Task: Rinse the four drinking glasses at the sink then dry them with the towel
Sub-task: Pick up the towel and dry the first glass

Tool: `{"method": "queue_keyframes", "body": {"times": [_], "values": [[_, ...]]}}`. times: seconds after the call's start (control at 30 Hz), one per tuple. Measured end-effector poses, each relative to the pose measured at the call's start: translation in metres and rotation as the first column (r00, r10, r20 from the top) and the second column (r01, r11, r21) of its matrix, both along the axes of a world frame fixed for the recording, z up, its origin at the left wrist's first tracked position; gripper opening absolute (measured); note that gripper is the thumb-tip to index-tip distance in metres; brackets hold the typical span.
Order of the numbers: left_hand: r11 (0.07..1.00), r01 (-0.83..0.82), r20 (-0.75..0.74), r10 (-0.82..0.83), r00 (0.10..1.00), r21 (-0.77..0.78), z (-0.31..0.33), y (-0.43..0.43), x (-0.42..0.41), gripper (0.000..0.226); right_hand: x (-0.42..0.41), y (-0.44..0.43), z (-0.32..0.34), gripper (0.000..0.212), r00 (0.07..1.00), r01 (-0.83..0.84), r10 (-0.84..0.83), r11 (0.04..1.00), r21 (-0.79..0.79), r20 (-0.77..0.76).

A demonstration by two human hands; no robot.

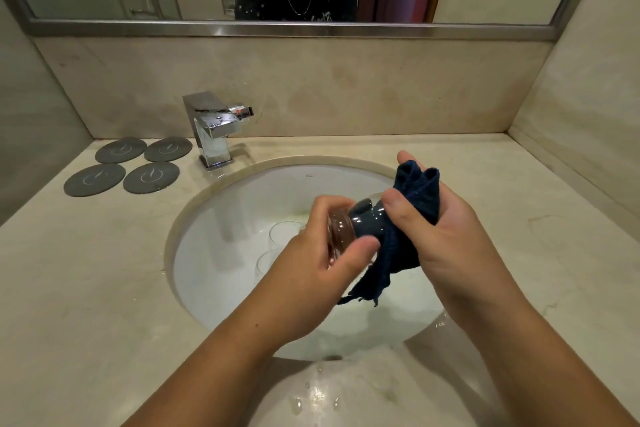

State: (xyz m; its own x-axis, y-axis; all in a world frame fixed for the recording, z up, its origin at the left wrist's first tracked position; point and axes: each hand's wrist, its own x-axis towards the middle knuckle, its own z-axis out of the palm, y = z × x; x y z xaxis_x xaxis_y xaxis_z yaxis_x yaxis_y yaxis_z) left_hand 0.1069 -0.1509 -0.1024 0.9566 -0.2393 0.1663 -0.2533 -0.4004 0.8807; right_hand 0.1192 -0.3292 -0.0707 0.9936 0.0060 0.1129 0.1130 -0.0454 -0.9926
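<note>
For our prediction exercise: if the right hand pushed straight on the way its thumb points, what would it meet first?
Probably the glass held in the left hand: the right hand presses the towel into its mouth, though depth is unclear.

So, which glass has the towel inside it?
The glass in the left hand: the blue towel is stuffed into it. The other two glasses sit bare in the sink.

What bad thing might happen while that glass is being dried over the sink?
1. The left hand grips the glass while the right hand pushes the towel into it. If the glass slips, it might hit the other glasses lying in the sink below.
2. The towel's loose end hangs toward the basin and may get damp.
</note>
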Motion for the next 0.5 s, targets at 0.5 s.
{"method": "queue_keyframes", "body": {"times": [0.5], "values": [[0.984,-0.055,-0.125,0.034,0.992,-0.167,0.006,-0.009,0.0,0.041,-0.005,0.002,-0.004,0.05,0.993,0.03,-0.035,0.999,0.041,0.117]]}}
